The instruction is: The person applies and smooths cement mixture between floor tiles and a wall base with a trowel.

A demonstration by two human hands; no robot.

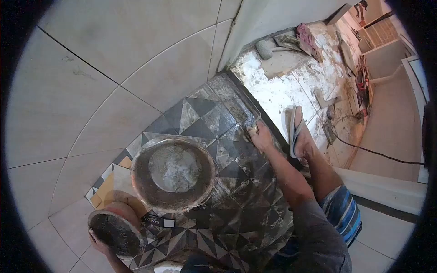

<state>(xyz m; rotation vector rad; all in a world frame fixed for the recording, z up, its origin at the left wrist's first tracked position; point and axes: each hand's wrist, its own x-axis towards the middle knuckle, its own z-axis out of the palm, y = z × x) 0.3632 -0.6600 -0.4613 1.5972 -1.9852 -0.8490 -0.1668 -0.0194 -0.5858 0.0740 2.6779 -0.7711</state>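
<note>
My left hand [98, 242] grips the rim of a small bucket [119, 232] at the lower left. The bucket is tilted, its mouth toward me, and its inside is coated with grey residue. My right hand [262, 138] is closed on a small pale wad [251, 131], a cloth or sponge, pressed against the patterned tile floor [227, 150] beside the dark doorway strip. Between my hands stands a wide basin [207, 195] with cloudy grey water [175, 168] in it. Grey smears and wet patches cover the tiles near my right hand.
A small box [157, 221] lies below the basin, beside cardboard pieces [104, 187]. My sandalled foot [300, 141] rests past the doorway strip [255, 107]. Beyond are a mallet [265, 49], a pink cloth [308, 40], a trowel-like tool [325, 100] and a cable [378, 152]. Another person [362, 9] is far off.
</note>
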